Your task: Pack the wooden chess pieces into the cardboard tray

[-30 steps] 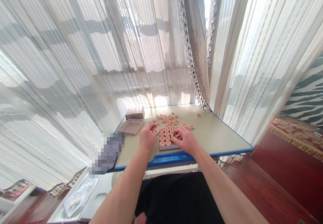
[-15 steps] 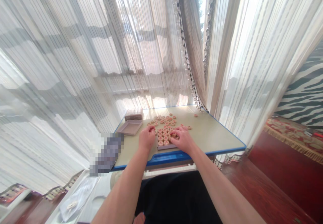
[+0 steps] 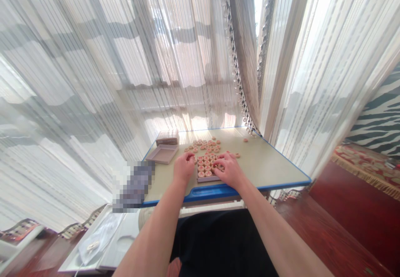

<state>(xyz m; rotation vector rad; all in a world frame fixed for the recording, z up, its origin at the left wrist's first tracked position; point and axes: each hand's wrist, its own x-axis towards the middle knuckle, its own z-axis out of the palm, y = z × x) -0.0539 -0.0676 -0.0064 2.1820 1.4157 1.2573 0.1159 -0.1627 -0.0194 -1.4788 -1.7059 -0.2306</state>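
Round wooden xiangqi pieces with red characters fill the left part of a shallow box near the table's front edge. My right hand curves over the box's right side, thumb and fingers closed about a xiangqi piece; darker-marked pieces show beneath the palm. At the box's left side hovers my left hand, its fingers curled together. Whatever may be between those fingertips is hidden. Beyond the box lie several loose xiangqi pieces in a scattered group.
A light box lid lies at the table's left, before a stacked box. One piece rests apart at the far right. The table has a blue rim. Sheer curtains hang behind.
The view has shifted slightly, so the table appears a little farther right and higher. Both hands keep nearly the same places at the box; the right fingers have moved slightly over the pieces.
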